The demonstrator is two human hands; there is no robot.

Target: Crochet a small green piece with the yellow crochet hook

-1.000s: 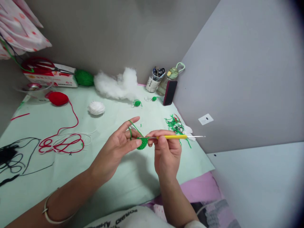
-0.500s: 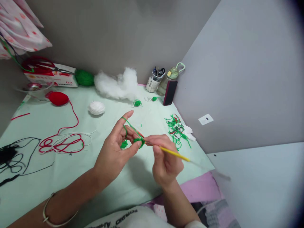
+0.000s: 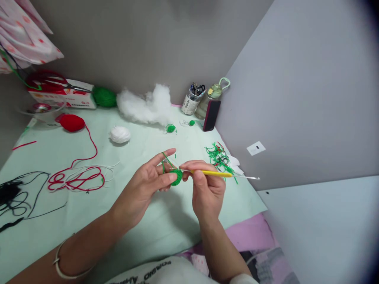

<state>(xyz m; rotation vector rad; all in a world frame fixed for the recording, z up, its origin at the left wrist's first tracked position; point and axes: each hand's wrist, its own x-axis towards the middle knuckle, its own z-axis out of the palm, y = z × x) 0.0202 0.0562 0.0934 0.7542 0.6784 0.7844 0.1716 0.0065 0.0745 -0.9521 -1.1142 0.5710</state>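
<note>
Between the thumb and fingers of my left hand (image 3: 146, 179) is a small round green crochet piece (image 3: 177, 178). Green yarn (image 3: 168, 159) runs from it up over my raised index finger and around another finger. My right hand (image 3: 209, 185) grips a crochet hook (image 3: 217, 173) by its yellow handle, pen-like. One metal end of the hook points left and meets the top edge of the crochet piece; the other end sticks out to the right. Both hands are just above the table. My left fingertips are partly hidden behind the piece.
On the pale green cloth (image 3: 89, 221) lie a white yarn ball (image 3: 119, 134), red yarn (image 3: 72, 123), black yarn (image 3: 12, 191) and green yarn scraps (image 3: 219, 157). White stuffing (image 3: 145, 104), a pen cup (image 3: 191, 100), a bottle (image 3: 210, 98) and a phone (image 3: 212, 115) stand along the back.
The hook has swung from slanting down to the right to nearly level. My left hand has turned, lowering its index finger and showing the crochet piece's round face.
</note>
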